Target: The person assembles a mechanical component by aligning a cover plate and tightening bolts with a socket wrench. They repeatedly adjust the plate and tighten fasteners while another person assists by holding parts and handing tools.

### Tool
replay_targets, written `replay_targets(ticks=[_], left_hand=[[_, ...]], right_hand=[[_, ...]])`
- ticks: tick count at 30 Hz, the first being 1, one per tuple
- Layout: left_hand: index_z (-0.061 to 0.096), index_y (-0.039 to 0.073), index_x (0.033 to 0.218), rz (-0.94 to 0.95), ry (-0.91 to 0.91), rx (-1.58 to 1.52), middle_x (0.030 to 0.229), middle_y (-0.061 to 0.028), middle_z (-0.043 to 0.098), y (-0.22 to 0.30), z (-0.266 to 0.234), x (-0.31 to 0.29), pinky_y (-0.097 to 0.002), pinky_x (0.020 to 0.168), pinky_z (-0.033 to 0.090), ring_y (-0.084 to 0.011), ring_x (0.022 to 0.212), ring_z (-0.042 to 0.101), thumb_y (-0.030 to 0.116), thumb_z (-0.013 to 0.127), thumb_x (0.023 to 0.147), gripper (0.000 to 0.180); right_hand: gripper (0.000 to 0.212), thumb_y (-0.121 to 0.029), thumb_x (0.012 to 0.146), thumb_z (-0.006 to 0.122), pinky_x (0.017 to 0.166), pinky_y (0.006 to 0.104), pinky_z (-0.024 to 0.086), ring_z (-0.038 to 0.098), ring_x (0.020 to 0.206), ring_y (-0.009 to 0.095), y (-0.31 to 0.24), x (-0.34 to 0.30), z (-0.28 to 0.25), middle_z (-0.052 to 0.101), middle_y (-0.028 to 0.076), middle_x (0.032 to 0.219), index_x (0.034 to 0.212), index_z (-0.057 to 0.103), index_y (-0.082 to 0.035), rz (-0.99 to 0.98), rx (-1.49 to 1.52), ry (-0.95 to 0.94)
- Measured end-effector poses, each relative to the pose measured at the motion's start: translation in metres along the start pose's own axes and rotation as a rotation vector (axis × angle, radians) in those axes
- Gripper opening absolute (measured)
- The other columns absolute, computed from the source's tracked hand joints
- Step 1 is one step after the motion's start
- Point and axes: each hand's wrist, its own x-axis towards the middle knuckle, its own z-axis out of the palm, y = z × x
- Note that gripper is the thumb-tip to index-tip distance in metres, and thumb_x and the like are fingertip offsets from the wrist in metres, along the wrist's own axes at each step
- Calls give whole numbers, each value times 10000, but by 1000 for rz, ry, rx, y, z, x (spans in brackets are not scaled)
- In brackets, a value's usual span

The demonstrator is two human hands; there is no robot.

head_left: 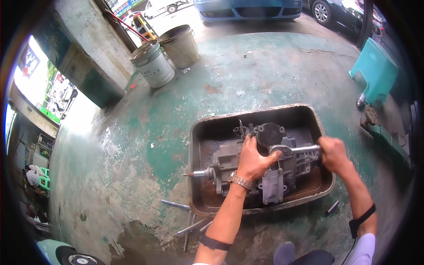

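Observation:
A grey metal gearbox (227, 157) lies on its side in a rusty, dark metal tray (256, 112) on the floor. My right hand (334, 153) is closed round the end of a shiny wrench (304, 149), which reaches left across the gearbox. My left hand (256, 160), with a metal watch on its wrist, rests on the casing with fingers apart. Its thumb presses near the wrench's head, and its fingertips touch the housing beside a round dark cover (270, 134). What the wrench head sits on is hidden. A shaft (199, 173) sticks out at the gearbox's left end over the tray rim.
Several metal bars (191, 226) lie at the tray's front left, and a short tube (333, 207) at its right. Two buckets (154, 66) stand by a pillar at the far left. A turquoise stool (375, 66) and green jack (386, 143) are right; a blue car (247, 9) is beyond.

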Motion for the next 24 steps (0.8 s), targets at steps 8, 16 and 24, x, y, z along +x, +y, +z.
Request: replay_targets(ticks=[8, 16, 24], left_hand=[[545, -91, 1342, -31, 48, -12, 1455, -317, 475, 3, 2, 1, -443, 1184, 308, -413, 1440, 362, 489, 800, 766, 857], [607, -45, 1277, 83, 43, -46, 1355, -276, 574, -6, 1, 4, -452, 1139, 365, -407, 1352, 459, 434, 815, 757, 737], [564, -93, 1317, 28, 37, -17, 1465, -326, 462, 2, 0, 0, -424, 1173, 331, -424, 1412, 402, 484, 812, 752, 845]], right_hand=[[24, -58, 851, 594, 689, 542, 467, 634, 753, 433, -13, -16, 35, 658, 195, 773, 845, 571, -53, 274, -3, 61], [130, -59, 962, 620, 633, 340, 483, 586, 674, 190, -170, -115, 71, 592, 95, 778, 1014, 516, 0, 527, 1038, -158], [89, -28, 818, 616, 684, 542, 451, 622, 794, 427, -20, -20, 10, 629, 200, 793, 853, 537, -49, 227, 77, -134]])
